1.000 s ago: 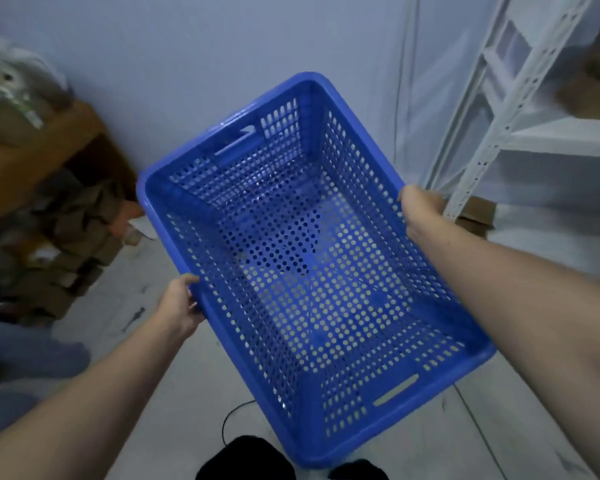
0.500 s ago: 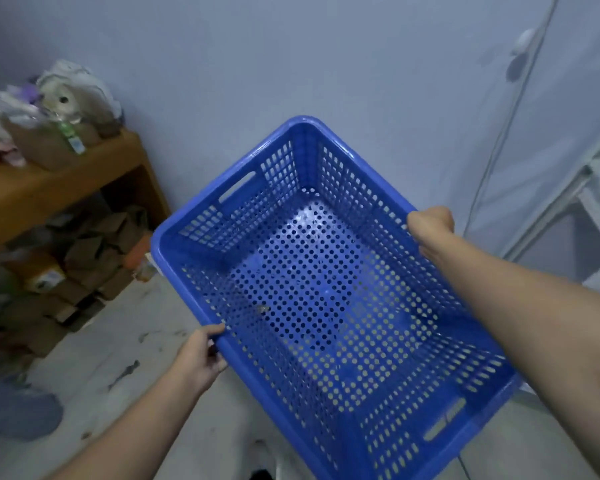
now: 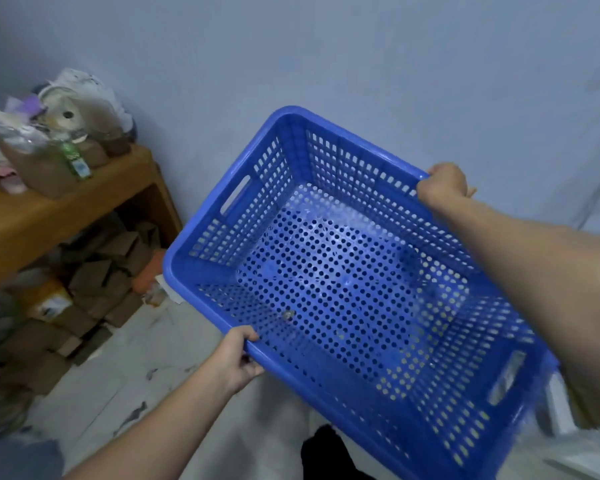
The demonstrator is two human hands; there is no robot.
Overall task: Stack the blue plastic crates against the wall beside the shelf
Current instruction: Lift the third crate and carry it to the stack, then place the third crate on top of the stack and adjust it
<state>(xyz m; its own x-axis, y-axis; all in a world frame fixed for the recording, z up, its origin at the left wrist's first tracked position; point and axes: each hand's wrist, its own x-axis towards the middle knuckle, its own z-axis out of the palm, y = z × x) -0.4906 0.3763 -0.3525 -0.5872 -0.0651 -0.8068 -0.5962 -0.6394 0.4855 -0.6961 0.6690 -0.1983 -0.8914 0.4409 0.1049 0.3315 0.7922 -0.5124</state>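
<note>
I hold one empty blue plastic crate [image 3: 343,282] in the air in front of me, tilted, its perforated bottom and slotted walls facing me. My left hand [image 3: 236,358] grips the near long rim at the lower left. My right hand [image 3: 444,187] grips the far long rim at the upper right. A handle slot shows in each short wall. The pale blue wall [image 3: 361,64] is right behind the crate. No other crate is in view.
A wooden table [image 3: 66,209] at the left carries bags and jars, with cardboard boxes [image 3: 94,289] piled under it. The floor [image 3: 146,372] is pale marbled tile. A white shelf part [image 3: 558,407] shows blurred at the lower right. My dark shoe [image 3: 326,455] is below.
The view has swung left, so the white shelf has left the frame and the wooden table has come in. The crate turned and moved closer to the wall, both hands still on its rims.
</note>
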